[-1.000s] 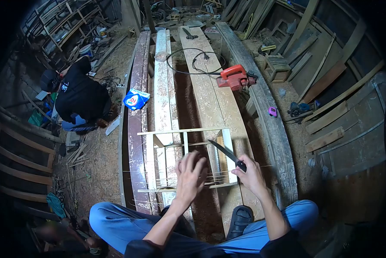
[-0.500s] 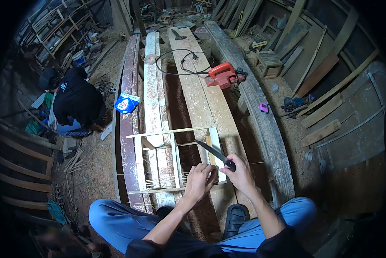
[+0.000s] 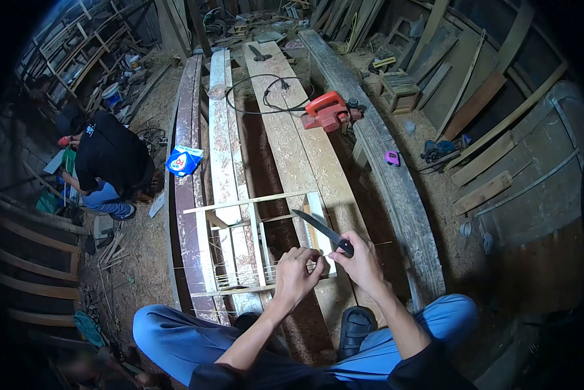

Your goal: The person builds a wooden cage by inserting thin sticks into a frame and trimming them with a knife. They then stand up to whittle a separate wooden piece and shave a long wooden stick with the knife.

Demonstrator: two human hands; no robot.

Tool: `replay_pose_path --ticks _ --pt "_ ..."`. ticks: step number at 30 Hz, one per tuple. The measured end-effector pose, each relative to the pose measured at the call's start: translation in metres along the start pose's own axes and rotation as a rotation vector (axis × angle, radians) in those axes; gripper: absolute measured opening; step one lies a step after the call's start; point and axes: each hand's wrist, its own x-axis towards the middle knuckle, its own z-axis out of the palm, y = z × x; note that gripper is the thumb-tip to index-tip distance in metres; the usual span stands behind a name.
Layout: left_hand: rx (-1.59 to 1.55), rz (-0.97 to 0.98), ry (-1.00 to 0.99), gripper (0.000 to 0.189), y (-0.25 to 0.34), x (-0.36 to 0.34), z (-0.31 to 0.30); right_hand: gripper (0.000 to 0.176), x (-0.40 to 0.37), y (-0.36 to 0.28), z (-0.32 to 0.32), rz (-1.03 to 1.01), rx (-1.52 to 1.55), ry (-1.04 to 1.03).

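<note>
Since the earlier frame, the left hand (image 3: 294, 273) has moved rightward along the pale wooden slatted frame (image 3: 255, 234) and is now close beside the right hand (image 3: 363, 266). In this head view, the frame lies on the counter of long planks (image 3: 337, 188), just ahead of the knees.

The right hand is closed around the black handle of a long dark-bladed knife (image 3: 318, 226). Its long axis slants forward and leftward, with the blade above the right side of the frame. The left hand, nearer to the frame's middle slat, has its fingers pinched narrow; I cannot tell if they hold something.

I count one frame, one knife in hand, one red power planer (image 3: 328, 112) beyond the frame, one pink tape measure (image 3: 391, 158) to its right, and one blue plastic bag (image 3: 184, 161) beyond its left side. Thin sticks (image 3: 230, 283) at its near side are too fine to count. One co-worker (image 3: 113, 153) crouches farther left.
</note>
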Motion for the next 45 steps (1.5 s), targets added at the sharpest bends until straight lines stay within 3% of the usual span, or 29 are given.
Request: replay_pose_path --ticks 5,27,36,42,45 --pt "-0.016 0.006 0.039 0.014 0.001 0.001 0.0 0.036 -0.003 -0.006 0.002 -0.108 -0.09 0.085" --pt "0.031 0.041 0.034 0.011 0.003 0.001 0.0 0.038 -0.006 -0.008 0.005 -0.127 -0.088 0.108" --pt "0.013 0.03 0.039 0.011 0.002 0.001 0.001 0.039 -0.017 -0.02 0.009 0.011 -0.174 0.124" --pt "0.013 0.022 0.035 0.013 0.001 0.0 0.002 0.036 -0.029 -0.04 -0.005 0.113 -0.113 -0.077" --pt "0.058 0.016 0.03 0.014 0.002 -0.001 0.002 0.036 -0.037 -0.04 0.0 0.141 -0.051 -0.083"
